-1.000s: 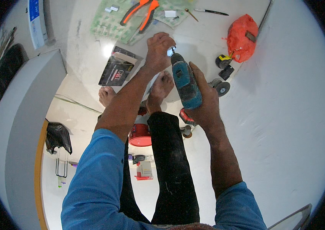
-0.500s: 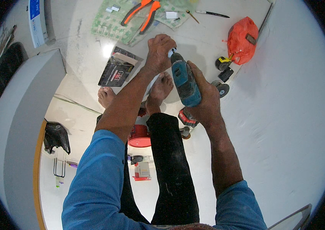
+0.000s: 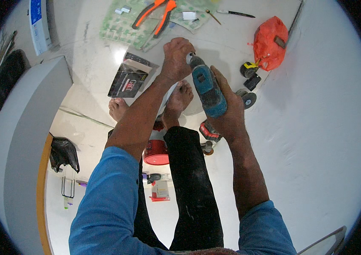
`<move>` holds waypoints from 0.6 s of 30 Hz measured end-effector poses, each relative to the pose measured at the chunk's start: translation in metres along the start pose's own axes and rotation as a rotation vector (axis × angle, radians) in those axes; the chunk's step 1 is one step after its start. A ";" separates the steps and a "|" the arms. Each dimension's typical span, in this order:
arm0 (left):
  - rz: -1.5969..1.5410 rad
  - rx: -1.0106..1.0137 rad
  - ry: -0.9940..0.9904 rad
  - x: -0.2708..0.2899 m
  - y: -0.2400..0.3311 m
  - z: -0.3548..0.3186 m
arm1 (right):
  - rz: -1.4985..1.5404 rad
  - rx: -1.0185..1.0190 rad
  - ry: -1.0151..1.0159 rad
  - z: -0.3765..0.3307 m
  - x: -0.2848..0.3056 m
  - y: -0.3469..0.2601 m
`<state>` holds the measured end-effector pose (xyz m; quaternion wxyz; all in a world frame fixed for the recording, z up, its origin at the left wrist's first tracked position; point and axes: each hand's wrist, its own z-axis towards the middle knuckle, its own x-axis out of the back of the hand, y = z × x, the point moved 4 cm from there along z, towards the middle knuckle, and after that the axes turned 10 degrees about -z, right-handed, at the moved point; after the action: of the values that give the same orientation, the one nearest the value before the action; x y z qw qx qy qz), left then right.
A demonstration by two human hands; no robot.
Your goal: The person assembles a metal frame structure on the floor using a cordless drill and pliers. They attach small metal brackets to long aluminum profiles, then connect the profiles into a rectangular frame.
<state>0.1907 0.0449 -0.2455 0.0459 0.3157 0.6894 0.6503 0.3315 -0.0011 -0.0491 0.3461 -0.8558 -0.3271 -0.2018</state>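
Note:
My right hand point(image 3: 230, 111) is wrapped round the grip of a blue-and-black cordless drill point(image 3: 209, 94), whose red-and-black battery point(image 3: 209, 131) shows below the wrist. The drill's nose points up and to the left, toward my left hand. Between the closed fingers of my left hand point(image 3: 176, 57) is a small white piece point(image 3: 190, 57). The drill tip meets this piece or lies just beside it; the exact contact is too small to tell. My bare foot point(image 3: 180, 97) is on the floor below the hands.
Orange-and-black pliers point(image 3: 165, 19) lie on a green checked cloth point(image 3: 121, 29). A black box point(image 3: 125, 83) stands left of my left forearm. To the right are a red bag point(image 3: 269, 51), a tape measure point(image 3: 247, 70) and a white wall point(image 3: 316, 127). A red bucket point(image 3: 156, 154) stands between my legs.
The drill has shifted slightly down and to the right, with its nose still by the white piece. My left hand has barely moved. The whole view has shifted a little.

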 end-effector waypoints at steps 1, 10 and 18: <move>0.000 -0.010 0.017 -0.001 0.000 0.000 | -0.017 -0.002 0.005 0.002 -0.003 0.005; 0.042 0.070 0.096 0.008 0.011 -0.003 | 0.262 -0.110 0.192 -0.019 -0.024 0.043; 0.274 0.408 0.038 0.015 0.014 -0.039 | 0.229 -0.077 0.292 -0.015 -0.020 0.072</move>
<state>0.1659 0.0182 -0.2216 -0.1203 0.3966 0.7581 0.5035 0.3659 -0.0593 -0.0831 0.3777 -0.8616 -0.1659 -0.2957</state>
